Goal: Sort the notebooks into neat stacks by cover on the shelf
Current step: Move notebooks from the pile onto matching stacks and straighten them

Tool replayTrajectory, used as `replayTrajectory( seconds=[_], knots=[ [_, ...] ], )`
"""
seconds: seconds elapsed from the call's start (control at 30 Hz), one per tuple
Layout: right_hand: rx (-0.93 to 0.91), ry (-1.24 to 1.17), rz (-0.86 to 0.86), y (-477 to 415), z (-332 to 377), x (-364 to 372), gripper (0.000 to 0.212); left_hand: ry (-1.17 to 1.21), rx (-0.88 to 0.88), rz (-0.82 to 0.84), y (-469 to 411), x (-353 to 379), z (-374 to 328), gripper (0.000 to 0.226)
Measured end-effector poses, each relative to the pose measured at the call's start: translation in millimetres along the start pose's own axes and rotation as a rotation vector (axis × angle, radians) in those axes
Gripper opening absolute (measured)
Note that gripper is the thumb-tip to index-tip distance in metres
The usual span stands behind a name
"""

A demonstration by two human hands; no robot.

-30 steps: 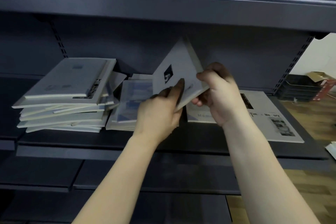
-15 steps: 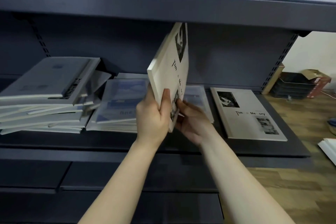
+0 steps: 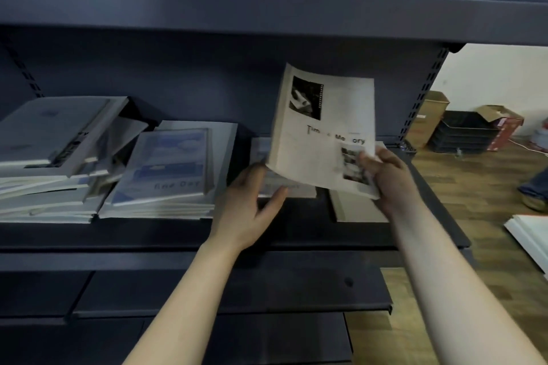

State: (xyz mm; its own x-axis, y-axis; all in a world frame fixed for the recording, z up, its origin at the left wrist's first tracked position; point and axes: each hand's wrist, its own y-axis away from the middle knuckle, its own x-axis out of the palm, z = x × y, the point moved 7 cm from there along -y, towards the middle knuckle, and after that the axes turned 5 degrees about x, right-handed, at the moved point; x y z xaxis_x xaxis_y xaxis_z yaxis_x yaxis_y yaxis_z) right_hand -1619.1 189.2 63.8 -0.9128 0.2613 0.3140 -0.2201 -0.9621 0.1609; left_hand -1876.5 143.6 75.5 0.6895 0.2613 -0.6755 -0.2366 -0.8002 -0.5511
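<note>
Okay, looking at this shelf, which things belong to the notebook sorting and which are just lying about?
Job: held notebook in the right hand; left hand; blue-cover stack; untidy pile at far left; flat notebook beneath the held one; shelf.
Lying about: cardboard box; black trays; white board on the floor.

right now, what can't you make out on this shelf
All in the head view:
- right-end notebook: cover hidden by the held notebook and the right hand gripping it.
- middle notebook: title blurred, top covered by the held notebook, one edge behind the left hand.
- left pile: cut off by the frame's left edge, count unclear.
- held notebook's title: some letters smeared by blur.
</note>
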Motion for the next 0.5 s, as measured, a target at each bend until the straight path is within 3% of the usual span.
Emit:
replayTrajectory(
  seconds=[0.07,0.2,0.33,0.5],
  knots=[
    [-0.037,0.166,-0.090,-7.7,15.5,-37.2,0.021,-0.146,-0.014,0.106,4.7,15.8,6.2,0.055],
    [-0.024,0.352,-0.169,-21.8,23.1,-95.0,0.012,-0.299,-0.066,0.228,13.7,49.9,14.3,0.046],
    [-0.026,0.493,-0.166,-32.3,12.6,-127.8,0.004,-0.365,-0.086,0.232,16.7,69.7,12.0,0.043],
    [-0.084,0.668,-0.163,-39.5,4.3,-139.5,0.017,-0.402,-0.130,0.180,15.2,67.7,14.4,0.057]
  ],
)
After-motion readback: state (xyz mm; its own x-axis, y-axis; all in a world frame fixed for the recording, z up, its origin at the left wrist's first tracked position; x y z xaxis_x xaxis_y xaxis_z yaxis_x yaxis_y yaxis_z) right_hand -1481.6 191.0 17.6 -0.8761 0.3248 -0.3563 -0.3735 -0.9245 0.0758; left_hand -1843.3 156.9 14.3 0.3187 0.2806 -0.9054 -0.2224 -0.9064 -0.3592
